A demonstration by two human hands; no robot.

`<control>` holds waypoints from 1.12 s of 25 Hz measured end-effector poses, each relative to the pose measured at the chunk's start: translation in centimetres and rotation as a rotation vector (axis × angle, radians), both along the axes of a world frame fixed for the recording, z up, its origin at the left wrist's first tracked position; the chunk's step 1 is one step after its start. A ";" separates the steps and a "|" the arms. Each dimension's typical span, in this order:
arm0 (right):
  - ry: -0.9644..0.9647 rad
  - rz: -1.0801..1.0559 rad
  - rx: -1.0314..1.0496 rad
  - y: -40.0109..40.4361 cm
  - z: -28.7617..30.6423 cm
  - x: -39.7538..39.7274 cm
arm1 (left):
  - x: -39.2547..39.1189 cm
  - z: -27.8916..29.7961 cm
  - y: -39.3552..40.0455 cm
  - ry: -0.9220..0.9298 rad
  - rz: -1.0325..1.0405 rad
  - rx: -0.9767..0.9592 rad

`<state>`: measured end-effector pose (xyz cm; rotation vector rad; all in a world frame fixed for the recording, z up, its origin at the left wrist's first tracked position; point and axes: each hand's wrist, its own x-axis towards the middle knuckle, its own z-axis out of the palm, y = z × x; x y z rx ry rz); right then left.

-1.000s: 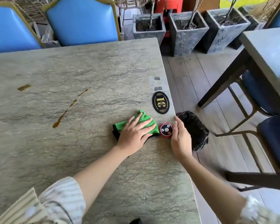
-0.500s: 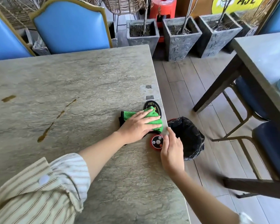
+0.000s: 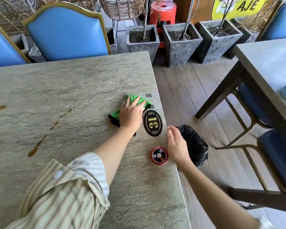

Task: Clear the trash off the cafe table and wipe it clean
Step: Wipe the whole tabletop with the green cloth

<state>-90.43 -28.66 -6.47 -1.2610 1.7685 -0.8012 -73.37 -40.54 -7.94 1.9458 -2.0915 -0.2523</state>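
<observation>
Head view: I press a green cloth (image 3: 130,104) flat on the stone counter (image 3: 64,90) near its right edge.

My left hand (image 3: 130,115) lies spread on the cloth, fingers (image 3: 135,103) extended, pinning rather than pinching it. It looks soft and light, likely to bunch, so I judge a flat palm over its middle handles it best. My right hand (image 3: 176,144) hovers released, holding nothing, beside the red call button (image 3: 159,155). Brown spill streaks (image 3: 38,144) sit well apart, leftward, unwiped. A black-lined bin (image 3: 194,146) stands just off the edge.
</observation>
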 end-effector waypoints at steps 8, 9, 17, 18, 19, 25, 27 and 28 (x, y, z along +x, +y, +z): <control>-0.090 -0.043 0.035 -6.0 -1.9 1.0 | 2.0 -0.4 5.6 -0.046 -0.473 -0.103; -0.057 -0.062 0.030 -6.1 -2.0 1.1 | 1.9 -0.4 5.0 -0.051 -0.450 -0.104; 0.145 0.029 0.041 -10.6 -1.7 1.9 | -0.1 -0.1 -5.6 0.006 -0.118 -0.018; 0.164 0.029 0.067 -10.6 -1.7 2.0 | -0.7 -0.1 -5.7 0.011 -0.038 -0.004; 0.163 0.023 0.084 -10.5 -1.7 2.0 | -1.4 0.0 -5.3 0.019 0.026 0.007; 0.166 0.024 0.076 -10.1 -1.0 1.8 | 0.4 0.4 -3.3 0.038 -0.530 -0.023; 0.190 -0.009 0.013 -9.8 -1.2 1.9 | 0.4 0.2 -5.1 0.004 -0.538 -0.025; 0.226 -0.025 0.000 -9.7 -1.3 2.0 | -0.1 0.2 -5.9 -0.009 -0.469 -0.015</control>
